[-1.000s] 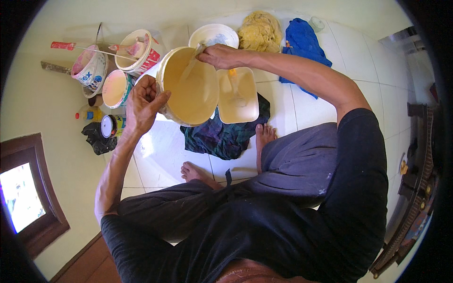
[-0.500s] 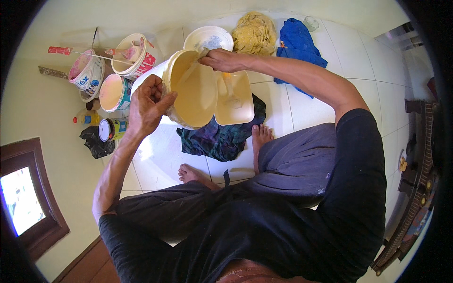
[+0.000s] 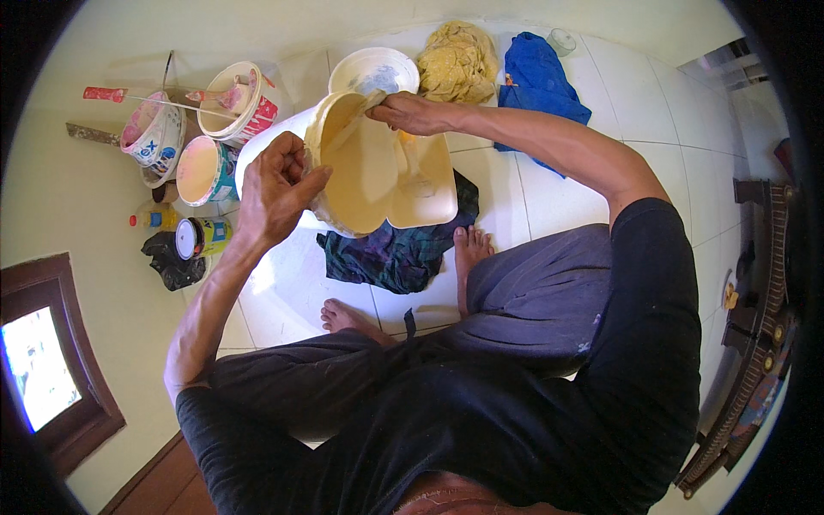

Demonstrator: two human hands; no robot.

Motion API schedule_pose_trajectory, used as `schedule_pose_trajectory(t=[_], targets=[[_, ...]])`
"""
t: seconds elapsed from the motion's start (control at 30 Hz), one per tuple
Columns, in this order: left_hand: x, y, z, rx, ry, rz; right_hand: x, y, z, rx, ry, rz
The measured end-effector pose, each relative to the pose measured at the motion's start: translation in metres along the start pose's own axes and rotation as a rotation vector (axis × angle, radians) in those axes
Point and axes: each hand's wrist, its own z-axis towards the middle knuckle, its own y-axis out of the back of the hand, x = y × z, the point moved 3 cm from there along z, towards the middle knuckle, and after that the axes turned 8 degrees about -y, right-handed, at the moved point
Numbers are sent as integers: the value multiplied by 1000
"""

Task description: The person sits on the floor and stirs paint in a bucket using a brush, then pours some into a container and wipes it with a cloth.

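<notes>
A white bucket (image 3: 257, 154), cream paint coating its inside, is tipped on its side with its mouth toward the right. My right hand (image 3: 408, 112) is closed on the far part of its rim, where a pale scrap shows by the fingers. At the near left of the rim, my left hand (image 3: 281, 184) is closed, its thumb over the edge and its fingers curled outside. Against the bucket's mouth sits a cream paint tray (image 3: 440, 206). In the tray lies a paintbrush (image 3: 418, 176), its orange handle partly under my right hand. Any flow of paint is hard to make out.
A dark plaid cloth (image 3: 386, 262) lies under the tray. Paint-stained pails (image 3: 206, 172) and tools crowd the left, with a bottle (image 3: 159, 219) and a small can (image 3: 202, 238). Beyond are a white basin (image 3: 371, 64), a yellow cloth (image 3: 459, 64) and a blue cloth (image 3: 541, 86).
The whole view has slid slightly left. Both hands keep their places at the rim, and the bucket stays tipped much as before.
</notes>
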Motion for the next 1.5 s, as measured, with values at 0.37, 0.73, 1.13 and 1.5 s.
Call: schedule_pose_trajectory(t=[0.37, 0.73, 1.13, 1.5], targets=[[-6, -8, 5, 9, 23, -2, -6, 3, -8, 2, 13, -50], [-19, -12, 9, 18, 31, 3, -11, 7, -13, -42, 143, -137], [-28, -7, 9, 14, -41, 125, -18, 4, -9, -185, 449, -386], [18, 10, 13, -22, 68, -334, -1, 16, 13, -330, 99, -292]])
